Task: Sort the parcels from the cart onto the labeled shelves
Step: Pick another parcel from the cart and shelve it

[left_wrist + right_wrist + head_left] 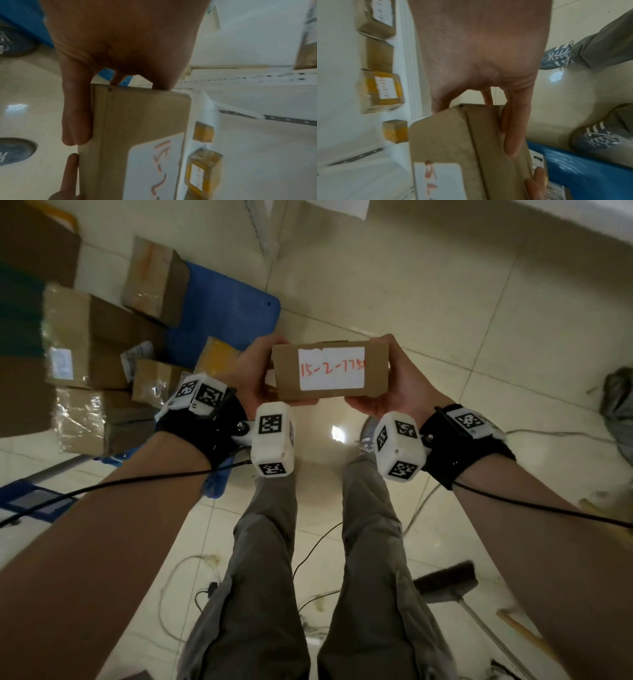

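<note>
Cardboard parcel [330,369] (labelled face up) gripped at both ends by left hand [245,373] and right hand [399,378] fingers

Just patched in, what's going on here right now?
A person stands holding one small cardboard parcel in both hands, the left hand on one end and the right hand on the other. Its white label faces up, with red handwriting that starts 15-2. More parcels sit on the blue cart to the person's left. The right wrist view shows labelled boxes already on white shelves. This parcel is not yet shelved.
</note>
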A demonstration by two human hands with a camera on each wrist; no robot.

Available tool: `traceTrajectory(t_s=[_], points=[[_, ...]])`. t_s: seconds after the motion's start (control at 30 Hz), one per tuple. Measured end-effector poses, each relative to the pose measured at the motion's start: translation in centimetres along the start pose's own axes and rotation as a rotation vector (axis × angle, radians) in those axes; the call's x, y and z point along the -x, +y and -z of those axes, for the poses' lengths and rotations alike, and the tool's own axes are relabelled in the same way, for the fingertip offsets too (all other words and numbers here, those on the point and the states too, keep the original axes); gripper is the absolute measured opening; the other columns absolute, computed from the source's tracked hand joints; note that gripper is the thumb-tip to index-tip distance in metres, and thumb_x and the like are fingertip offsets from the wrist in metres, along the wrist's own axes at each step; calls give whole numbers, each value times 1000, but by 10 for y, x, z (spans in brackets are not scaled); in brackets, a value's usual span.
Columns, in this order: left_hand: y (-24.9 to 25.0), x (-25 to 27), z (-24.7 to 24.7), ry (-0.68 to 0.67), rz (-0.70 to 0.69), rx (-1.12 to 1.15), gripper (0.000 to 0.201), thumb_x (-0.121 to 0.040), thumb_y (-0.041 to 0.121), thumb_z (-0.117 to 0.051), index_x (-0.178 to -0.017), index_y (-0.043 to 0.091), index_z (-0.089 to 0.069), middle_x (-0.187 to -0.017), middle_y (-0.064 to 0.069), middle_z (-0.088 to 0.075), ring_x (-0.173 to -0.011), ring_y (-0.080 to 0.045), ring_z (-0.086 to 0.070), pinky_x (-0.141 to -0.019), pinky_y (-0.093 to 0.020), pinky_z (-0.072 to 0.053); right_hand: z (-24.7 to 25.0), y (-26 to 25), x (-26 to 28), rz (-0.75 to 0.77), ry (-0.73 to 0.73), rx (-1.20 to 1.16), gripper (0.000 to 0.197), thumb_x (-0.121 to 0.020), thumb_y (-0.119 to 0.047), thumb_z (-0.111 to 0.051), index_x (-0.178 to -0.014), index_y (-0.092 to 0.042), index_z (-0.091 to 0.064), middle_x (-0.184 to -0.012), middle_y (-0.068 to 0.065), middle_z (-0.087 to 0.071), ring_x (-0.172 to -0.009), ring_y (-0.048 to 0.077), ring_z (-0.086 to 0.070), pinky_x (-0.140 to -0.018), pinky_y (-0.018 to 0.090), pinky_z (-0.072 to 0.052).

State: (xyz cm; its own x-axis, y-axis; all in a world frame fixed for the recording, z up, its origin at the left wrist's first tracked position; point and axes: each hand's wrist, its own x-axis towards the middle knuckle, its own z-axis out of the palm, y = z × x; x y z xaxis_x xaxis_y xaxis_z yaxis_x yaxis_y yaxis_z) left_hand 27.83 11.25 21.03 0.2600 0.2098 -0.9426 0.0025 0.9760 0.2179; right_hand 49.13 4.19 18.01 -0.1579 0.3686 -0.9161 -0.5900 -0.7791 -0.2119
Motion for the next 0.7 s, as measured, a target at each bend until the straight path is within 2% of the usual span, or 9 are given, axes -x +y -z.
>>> traceTrajectory(t_s=[0.07, 0.13, 0.2, 0.27, 0.4, 0.47, 0.53, 0.63, 0.7], points=[[14, 27, -15, -24, -15, -12, 35, -98, 35, -47, -120, 11, -60, -127, -16, -67, -93, -29, -73, -72, -47, -62, -10, -14, 27, 40, -7, -9, 72, -73, -48, -79, -134, -13, -65, -139, 11, -63, -125, 30, -63, -84, 39, -59], [31, 57, -29, -59, -26, -32, 34, -97, 35, -48, -117, 11, -61, -125, -15, -68, -90, -28, -74, -69, -46, -62, -22, -31, 60, 92, -4, -6, 71, -74, -49, -77, -134, -12, -65, -143, 12, -59, -121, 28, -65, -83, 39, -58], [49, 90, -43, -81, -51, -54, 43, -94, 36, -53, -125, 7, -62, -125, -13, -69, -98, -30, -72, -70, -47, -61, -35, -47, 97, 141, 11, -14, 74, -73, -48, -76, -136, -11, -63, -145, 15, -57, -108, 26, -65, -78, 37, -59], [68, 120, -58, -98, -93, -72, 56, -88, 35, -61, -137, 8, -57, -133, -13, -63, -111, -34, -67, -73, -48, -60, -45, -64, 133, 202, 20, -16, 76, -74, -49, -75, -137, -10, -62, -146, 15, -56, -100, 25, -64, -75, 36, -59], [96, 186, -88, -112, -189, -141, 71, -69, 30, -72, -136, 11, -59, -141, -11, -56, -112, -39, -65, -76, -52, -58, -63, -86, 201, 321, 15, -38, 73, -81, -54, -70, -139, -11, -59, -146, 14, -57, -86, 22, -73, -70, 34, -61], [108, 217, -102, -122, -235, -167, 59, -74, 28, -72, -128, 7, -62, -142, -11, -54, -109, -39, -66, -75, -53, -58, -72, -95, 232, 373, 9, -51, 71, -84, -55, -67, -141, -13, -57, -144, 12, -59, -90, 22, -74, -69, 34, -61], [120, 250, -117, -139, -282, -199, 45, -81, 29, -70, -121, 10, -62, -144, -13, -52, -107, -40, -66, -72, -52, -59, -84, -104, 266, 445, 9, -38, 68, -84, -54, -66, -140, -15, -59, -144, 9, -59, -93, 21, -74, -69, 34, -60], [135, 295, -135, -173, -339, -249, 35, -87, 32, -68, -116, 12, -62, -144, -14, -52, -99, -40, -67, -65, -50, -60, -97, -119, 313, 511, 1, -60, 66, -87, -51, -65, -142, -15, -57, -138, 10, -64, -96, 23, -73, -67, 33, -61], [142, 323, -147, -203, -369, -287, 31, -89, 33, -66, -112, 13, -61, -142, -14, -53, -97, -39, -67, -64, -48, -61, -104, -128, 341, 546, -28, -57, 65, -89, -51, -63, -143, -15, -56, -131, 10, -68, -91, 22, -74, -63, 33, -61]])
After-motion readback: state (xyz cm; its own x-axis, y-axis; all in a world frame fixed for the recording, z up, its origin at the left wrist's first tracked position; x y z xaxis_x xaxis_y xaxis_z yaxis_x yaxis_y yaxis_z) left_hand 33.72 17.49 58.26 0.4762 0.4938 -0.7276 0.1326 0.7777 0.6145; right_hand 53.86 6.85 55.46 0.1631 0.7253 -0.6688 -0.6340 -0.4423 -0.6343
